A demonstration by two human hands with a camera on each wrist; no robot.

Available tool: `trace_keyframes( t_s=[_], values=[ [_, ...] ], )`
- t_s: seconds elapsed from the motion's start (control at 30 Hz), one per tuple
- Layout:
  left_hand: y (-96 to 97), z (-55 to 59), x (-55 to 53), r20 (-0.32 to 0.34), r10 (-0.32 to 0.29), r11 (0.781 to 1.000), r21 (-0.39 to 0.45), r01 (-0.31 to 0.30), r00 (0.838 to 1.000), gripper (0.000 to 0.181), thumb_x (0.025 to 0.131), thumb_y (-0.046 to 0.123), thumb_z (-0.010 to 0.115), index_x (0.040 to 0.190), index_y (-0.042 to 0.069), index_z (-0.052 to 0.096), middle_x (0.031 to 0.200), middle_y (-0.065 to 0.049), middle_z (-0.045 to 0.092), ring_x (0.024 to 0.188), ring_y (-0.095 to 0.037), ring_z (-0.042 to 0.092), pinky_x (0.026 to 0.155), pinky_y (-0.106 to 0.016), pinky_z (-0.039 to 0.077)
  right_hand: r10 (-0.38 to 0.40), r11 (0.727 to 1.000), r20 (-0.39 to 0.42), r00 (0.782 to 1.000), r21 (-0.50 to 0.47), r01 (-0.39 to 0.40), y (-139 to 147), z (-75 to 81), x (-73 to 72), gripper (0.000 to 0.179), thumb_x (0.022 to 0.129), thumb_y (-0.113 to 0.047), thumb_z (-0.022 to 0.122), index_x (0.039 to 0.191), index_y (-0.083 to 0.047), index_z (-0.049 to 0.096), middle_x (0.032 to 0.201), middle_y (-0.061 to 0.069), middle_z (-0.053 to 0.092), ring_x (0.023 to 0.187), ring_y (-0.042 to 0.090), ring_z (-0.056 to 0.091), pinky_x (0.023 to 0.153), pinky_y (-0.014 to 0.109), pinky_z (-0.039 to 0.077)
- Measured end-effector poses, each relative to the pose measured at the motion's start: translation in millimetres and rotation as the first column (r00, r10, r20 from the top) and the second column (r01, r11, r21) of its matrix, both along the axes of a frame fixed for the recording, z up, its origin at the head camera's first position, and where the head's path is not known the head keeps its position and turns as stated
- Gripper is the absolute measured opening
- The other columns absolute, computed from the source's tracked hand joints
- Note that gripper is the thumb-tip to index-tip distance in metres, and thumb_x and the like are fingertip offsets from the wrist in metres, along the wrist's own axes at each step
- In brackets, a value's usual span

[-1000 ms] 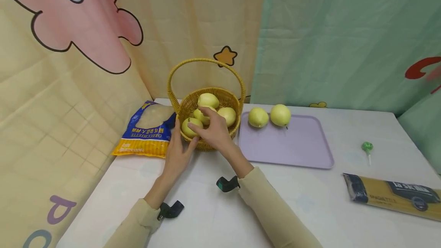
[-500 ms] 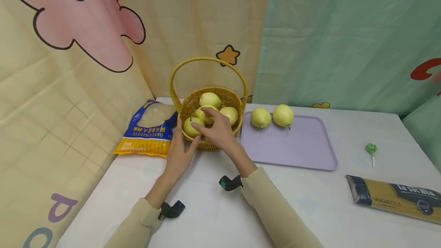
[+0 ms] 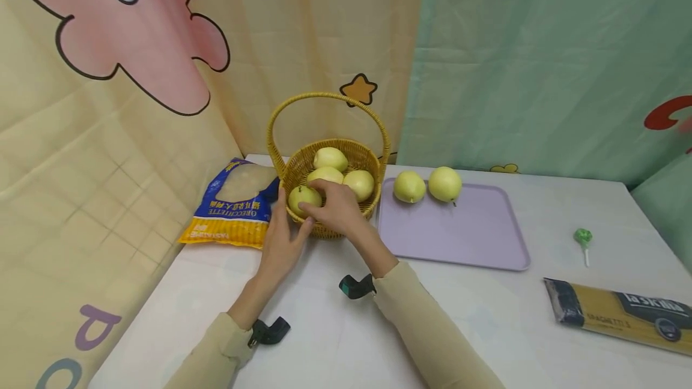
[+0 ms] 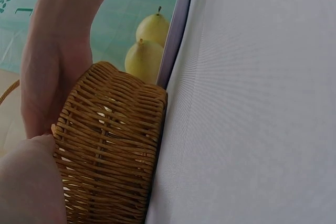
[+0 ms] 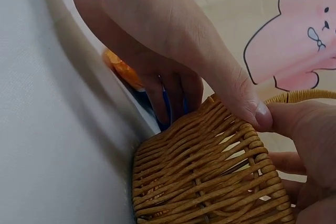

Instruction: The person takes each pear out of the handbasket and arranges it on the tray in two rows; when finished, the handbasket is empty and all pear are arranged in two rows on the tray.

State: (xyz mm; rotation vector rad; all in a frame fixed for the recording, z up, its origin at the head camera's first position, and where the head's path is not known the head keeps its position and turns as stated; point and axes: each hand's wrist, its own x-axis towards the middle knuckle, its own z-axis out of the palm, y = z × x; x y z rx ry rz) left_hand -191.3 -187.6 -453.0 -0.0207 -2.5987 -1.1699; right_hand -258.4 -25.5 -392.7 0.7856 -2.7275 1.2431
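In the head view a woven basket (image 3: 354, 150) with a tall arched handle holds several yellow-green pears. My left hand (image 3: 278, 242) grips the basket's left side, its thumb on the rim and its fingers along the outer wall, as the right wrist view also shows. My right hand (image 3: 339, 209) reaches in over the front rim. Its thumb and fingers pinch the front-left pear (image 3: 303, 198), which has its stem up. In the left wrist view the wicker wall (image 4: 110, 140) hides that pear and the right fingertips.
Right of the basket lies a lilac tray (image 3: 454, 236) with two pears (image 3: 409, 186) at its back edge. A blue and yellow pasta bag (image 3: 232, 206) is at the left. Farther right are a green lollipop (image 3: 583, 236) and a spaghetti pack (image 3: 622, 317). Curtains (image 3: 513, 65) stand behind.
My right hand has lowered a little into the basket, and its spread fingers have closed on the front-left pear. The left hand stays on the basket's side.
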Motion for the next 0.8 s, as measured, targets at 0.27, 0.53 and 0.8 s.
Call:
trace_keyframes(
  t_s=[0.27,0.53,0.8],
  values=[
    [-0.2,-0.7,2.4,0.002,0.003,1.000,-0.002,-0.003,1.000,0.095,0.105,0.054,0.059,0.171,0.022,-0.002,0.178,-0.013,0.011,0.161,-0.041,0.019,0.127,-0.064,0.024,-0.045,0.994,-0.003,0.999,0.104,0.045,-7.3,6.2,-0.3,0.057,0.095,-0.042,0.077,0.142,-0.012,0.067,0.136,0.007,0.072,0.125,0.035,0.066,0.108,0.053,0.049],
    [0.9,-3.5,4.9,0.024,0.001,1.000,-0.004,-0.001,1.000,0.100,0.103,0.055,0.061,0.171,0.023,-0.004,0.177,-0.017,0.011,0.161,-0.043,0.019,0.126,-0.066,0.024,0.001,0.996,0.058,0.998,0.087,-0.006,-14.3,-1.6,-8.9,0.058,0.094,-0.038,0.079,0.144,-0.011,0.066,0.140,0.006,0.070,0.127,0.032,0.063,0.102,0.046,0.054],
    [-0.7,1.8,-1.9,-0.022,-0.033,0.999,0.027,0.033,0.999,0.082,0.112,0.041,0.048,0.171,0.020,-0.006,0.177,-0.015,0.012,0.162,-0.039,0.018,0.130,-0.062,0.018,0.071,0.992,0.026,0.997,0.100,-0.073,-15.8,3.8,-20.9,0.059,0.092,-0.035,0.081,0.142,-0.008,0.067,0.138,0.008,0.071,0.126,0.032,0.065,0.105,0.045,0.053]
  ],
)
